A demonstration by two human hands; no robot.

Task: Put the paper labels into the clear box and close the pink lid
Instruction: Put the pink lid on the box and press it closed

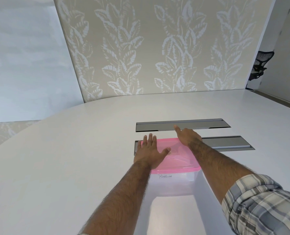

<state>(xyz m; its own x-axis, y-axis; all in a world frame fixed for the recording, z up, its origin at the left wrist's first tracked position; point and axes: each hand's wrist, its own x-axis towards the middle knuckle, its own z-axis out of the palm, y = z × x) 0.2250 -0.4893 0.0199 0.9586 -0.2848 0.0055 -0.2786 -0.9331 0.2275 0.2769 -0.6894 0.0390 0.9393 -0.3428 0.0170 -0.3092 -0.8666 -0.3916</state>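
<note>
Plaid sleeve (259, 206) and bare forearms stretch over a white table (73, 150); left hand (151, 150) lies flat, fingers spread, on the pink lid (179, 158) atop the clear box (174, 185); right hand (188, 138) at the lid's far corner, index extended, grip impossible to tell; paper label (165, 176) visible inside the box.

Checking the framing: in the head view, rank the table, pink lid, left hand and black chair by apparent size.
1. table
2. pink lid
3. left hand
4. black chair, small only because it stands far off
</note>
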